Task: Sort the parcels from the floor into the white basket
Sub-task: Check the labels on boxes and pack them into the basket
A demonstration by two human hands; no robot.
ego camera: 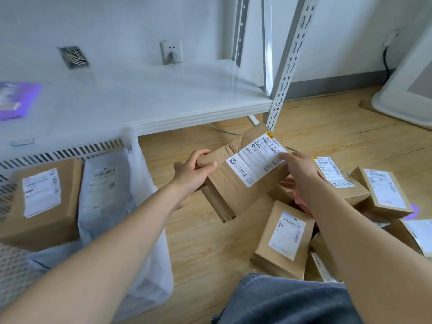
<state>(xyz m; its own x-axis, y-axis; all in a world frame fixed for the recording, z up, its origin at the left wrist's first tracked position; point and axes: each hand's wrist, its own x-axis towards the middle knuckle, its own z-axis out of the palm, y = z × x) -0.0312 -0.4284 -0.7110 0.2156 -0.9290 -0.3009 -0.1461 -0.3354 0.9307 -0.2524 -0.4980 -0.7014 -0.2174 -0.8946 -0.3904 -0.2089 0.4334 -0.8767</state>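
Observation:
A flat brown cardboard parcel [230, 181] with a white shipping label is held above the wooden floor, tilted. My left hand [192, 173] grips its left edge, thumb on top. My right hand [301, 174] holds its right side, fingers over the label's corner. The white basket [65, 152] with a slotted rim stands at the left. It holds a brown box [44, 202] and a white plastic mailer [105, 190]. Several more brown parcels [286, 239] lie piled on the floor at the right.
A white metal shelf [163, 106] runs behind the basket, its perforated post [284, 76] just beyond the held parcel. A purple packet [16, 99] lies on the shelf. A white bin [406, 90] stands at far right. My grey-clad knee [287, 300] is at the bottom.

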